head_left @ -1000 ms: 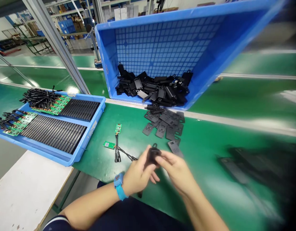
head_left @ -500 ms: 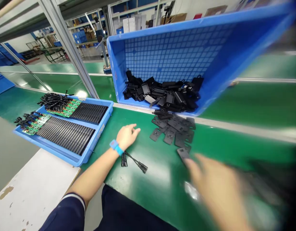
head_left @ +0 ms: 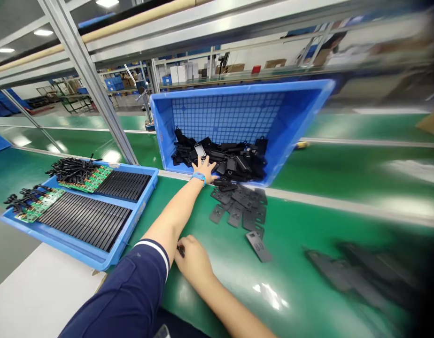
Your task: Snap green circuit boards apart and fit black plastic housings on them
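My left hand (head_left: 204,170) reaches to the front edge of the tilted blue crate (head_left: 243,89), fingers spread over the small black plastic cases (head_left: 231,164) inside. Nothing shows in its grasp. Below my left forearm, my right hand (head_left: 194,260) is closed near the table surface. A bit of black cable (head_left: 181,251) shows at its fingers; the rest of the cable is hidden behind my left arm. Flat black cover plates (head_left: 236,213) lie in a loose pile before the crate. One single plate (head_left: 258,246) lies closer to me.
At the left, a blue tray (head_left: 114,256) holds rows of black cases (head_left: 86,218) and green circuit boards (head_left: 44,204) with black cables. Blurred dark pieces (head_left: 347,272) lie on the green table at the right. A metal post (head_left: 93,84) rises behind the tray.
Both hands were together on a black case. They parted: the right swung right, then came back left to the cable. My left hand went over the cable boards, then forward to the crate.
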A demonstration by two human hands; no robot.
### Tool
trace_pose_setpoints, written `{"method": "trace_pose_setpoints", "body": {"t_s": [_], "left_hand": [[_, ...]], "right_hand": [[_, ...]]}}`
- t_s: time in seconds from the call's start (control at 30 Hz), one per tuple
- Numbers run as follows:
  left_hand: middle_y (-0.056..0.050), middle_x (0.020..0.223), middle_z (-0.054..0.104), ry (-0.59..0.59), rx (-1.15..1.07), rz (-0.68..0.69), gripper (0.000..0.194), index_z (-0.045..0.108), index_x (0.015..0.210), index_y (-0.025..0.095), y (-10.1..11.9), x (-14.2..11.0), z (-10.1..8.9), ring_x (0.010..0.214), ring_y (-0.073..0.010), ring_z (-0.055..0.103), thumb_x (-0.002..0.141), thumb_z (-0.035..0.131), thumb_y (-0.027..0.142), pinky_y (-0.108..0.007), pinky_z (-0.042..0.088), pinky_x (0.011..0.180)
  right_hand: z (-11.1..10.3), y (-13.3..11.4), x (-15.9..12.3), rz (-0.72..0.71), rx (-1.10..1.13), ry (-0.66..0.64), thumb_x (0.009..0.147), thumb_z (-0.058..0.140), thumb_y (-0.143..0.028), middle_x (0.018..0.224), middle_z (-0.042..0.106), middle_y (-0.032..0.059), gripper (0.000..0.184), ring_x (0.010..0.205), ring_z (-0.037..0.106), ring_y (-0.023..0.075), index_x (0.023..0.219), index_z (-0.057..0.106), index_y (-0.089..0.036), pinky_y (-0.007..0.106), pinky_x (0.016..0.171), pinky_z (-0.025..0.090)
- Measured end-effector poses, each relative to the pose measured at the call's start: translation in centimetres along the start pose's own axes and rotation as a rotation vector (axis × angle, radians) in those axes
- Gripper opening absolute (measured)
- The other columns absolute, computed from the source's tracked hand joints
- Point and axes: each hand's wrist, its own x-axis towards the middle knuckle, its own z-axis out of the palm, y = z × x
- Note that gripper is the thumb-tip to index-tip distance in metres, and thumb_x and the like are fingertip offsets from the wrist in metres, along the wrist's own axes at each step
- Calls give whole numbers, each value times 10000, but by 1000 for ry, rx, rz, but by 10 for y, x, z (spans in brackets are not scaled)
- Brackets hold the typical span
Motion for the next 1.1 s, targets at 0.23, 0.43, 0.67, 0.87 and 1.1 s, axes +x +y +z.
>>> {"method": "trace_pose_setpoints", "body": {"t_s": [0.23,0.43,0.67,0.87,1.1], "left_hand": [[-190,1350,322,-43,-44,135,346,551,1082,101,-19,-33,1,1276,-301,204,751,544,203,-507,64,1035],[-116,1248,489,-49,-214,123,313,596,1038,172,-34,-108,-2,1267,-255,279,744,560,272,-471,103,1051],[-76,1149,559,93,-467,25,344,553,1130,204,-17,-180,-29,1092,-194,485,845,407,329,-347,356,947],[-60,947,601,-147,-949,-11,226,638,954,213,26,-236,-27,928,-163,531,782,531,313,-303,385,876],[3,706,564,-149,-1917,-683,362,543,900,133,42,-245,-1,618,-82,536,584,718,158,-220,426,629]], "right_hand": [[-24,4,-19,-6,98,23,760,478,-109,737,616,40,128,739,557,186,739,582,-180,268,656,424],[-60,37,-59,17,420,-65,777,453,-177,719,636,28,145,664,594,175,767,596,-200,269,626,462],[-85,88,-89,294,807,-16,756,527,-461,636,619,33,335,536,568,160,945,606,-196,244,497,474],[-74,81,-78,435,946,237,759,521,-496,559,547,19,352,514,494,139,820,642,-170,252,500,444],[-66,74,-72,394,894,269,730,573,-452,636,610,38,274,544,522,149,752,648,-189,259,521,469]]}}
